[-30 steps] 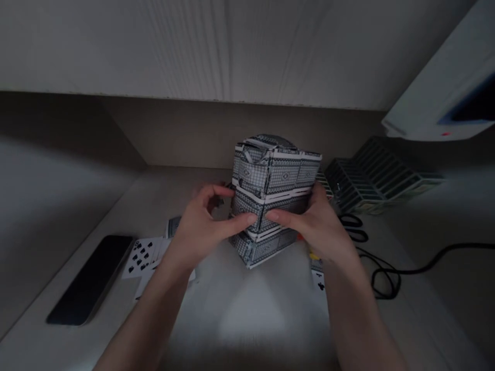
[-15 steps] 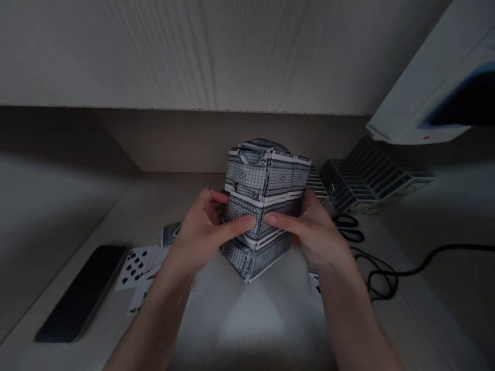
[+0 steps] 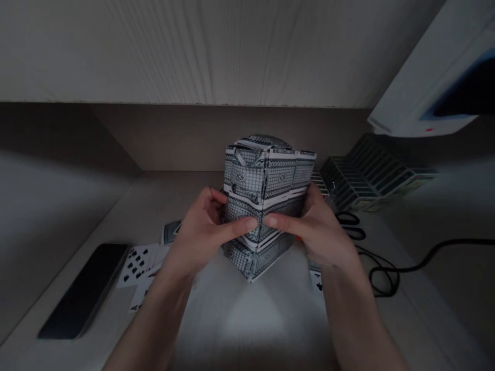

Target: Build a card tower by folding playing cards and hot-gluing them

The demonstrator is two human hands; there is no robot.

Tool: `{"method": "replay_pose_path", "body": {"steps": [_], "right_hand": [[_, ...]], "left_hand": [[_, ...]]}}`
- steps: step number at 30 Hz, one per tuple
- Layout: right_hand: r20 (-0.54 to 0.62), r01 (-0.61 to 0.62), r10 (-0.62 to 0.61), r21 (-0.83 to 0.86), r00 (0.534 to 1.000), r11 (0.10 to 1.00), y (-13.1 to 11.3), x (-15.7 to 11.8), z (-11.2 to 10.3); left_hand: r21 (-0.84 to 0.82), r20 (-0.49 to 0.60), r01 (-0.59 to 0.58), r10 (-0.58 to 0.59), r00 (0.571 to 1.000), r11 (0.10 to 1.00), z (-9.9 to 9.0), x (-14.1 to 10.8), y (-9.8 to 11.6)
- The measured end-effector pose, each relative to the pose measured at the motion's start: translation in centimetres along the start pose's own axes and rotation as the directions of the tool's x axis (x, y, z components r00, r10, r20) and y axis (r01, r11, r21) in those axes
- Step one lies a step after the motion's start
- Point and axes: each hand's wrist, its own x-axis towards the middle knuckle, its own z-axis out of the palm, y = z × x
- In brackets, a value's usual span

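Observation:
A tall box built of folded playing cards (image 3: 284,178), with grey-and-white patterned backs outward, stands corner-on before me. My left hand (image 3: 211,224) grips its left face, thumb near the front edge. On the opposite face lies my right hand (image 3: 305,224), its thumb almost meeting the left one at that edge. Fingers of both hands are partly hidden behind the box. Loose playing cards (image 3: 135,265) lie face up by my left forearm. Beneath my right wrist another card (image 3: 316,281) peeks out.
A black phone (image 3: 83,291) lies at left. To the right are black-handled scissors (image 3: 350,226), a black cable (image 3: 421,265) and folded-card stacks (image 3: 371,175). A white object (image 3: 425,98) juts in at upper right, and a wooden panel (image 3: 185,56) overhangs.
The box has turned slightly, showing a little more of its right face, with both hands still on it. The whole view has shifted a little.

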Motion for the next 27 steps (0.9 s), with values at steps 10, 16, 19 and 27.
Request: {"method": "replay_pose_path", "body": {"steps": [10,16,19,27], "right_hand": [[-0.027,0.036,-0.037,-0.039,0.999,0.999,0.1,0.0,0.0],[-0.019,0.054,-0.054,-0.009,0.998,0.999,-0.2,-0.3,0.3],[0.009,0.073,-0.073,-0.003,0.997,0.997,-0.1,-0.4,0.7],[-0.01,0.044,-0.044,0.034,0.999,0.998,0.6,-0.5,1.1]], "left_hand": [[-0.037,0.005,-0.007,0.007,1.0,0.999,0.2,0.1,-0.1],[-0.053,-0.008,-0.017,0.017,1.0,0.998,0.3,-0.1,-0.1],[-0.057,-0.039,-0.042,0.04,0.998,0.997,0.4,-0.2,0.1],[-0.055,-0.014,-0.033,0.032,0.999,0.998,-0.2,-0.3,0.3]]}}
